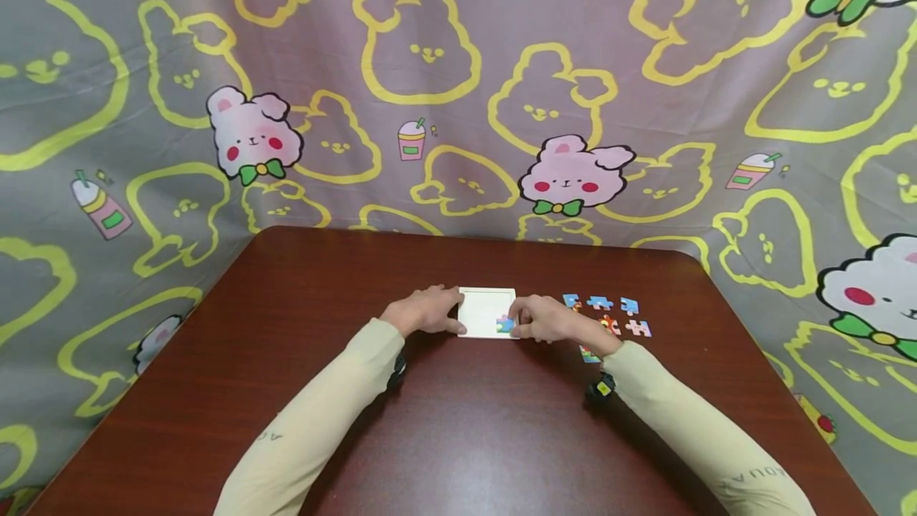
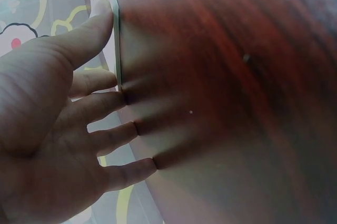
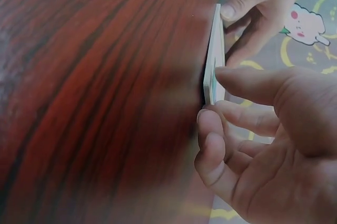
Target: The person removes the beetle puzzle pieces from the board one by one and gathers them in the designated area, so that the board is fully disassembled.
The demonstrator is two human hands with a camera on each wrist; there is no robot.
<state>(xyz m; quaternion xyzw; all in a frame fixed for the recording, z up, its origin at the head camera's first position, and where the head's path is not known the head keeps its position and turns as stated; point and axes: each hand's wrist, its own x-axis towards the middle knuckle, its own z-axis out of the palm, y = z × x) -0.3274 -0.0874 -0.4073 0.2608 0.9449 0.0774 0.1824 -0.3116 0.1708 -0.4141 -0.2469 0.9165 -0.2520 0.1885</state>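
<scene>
A white square puzzle tray lies on the table in front of both hands. One blue puzzle piece with some other colours sits in its near right corner. My left hand is at the tray's left side; in the left wrist view its thumb rests on the rim and its spread fingers reach down to the tray's edge and the table. At the right corner, my right hand pinches the piece between thumb and index finger, partly covering it. In the right wrist view its other fingers are curled.
Several loose puzzle pieces lie on the brown table to the right, some partly hidden by the right forearm. A grey curtain with yellow cartoon outlines hangs around the table's back and sides.
</scene>
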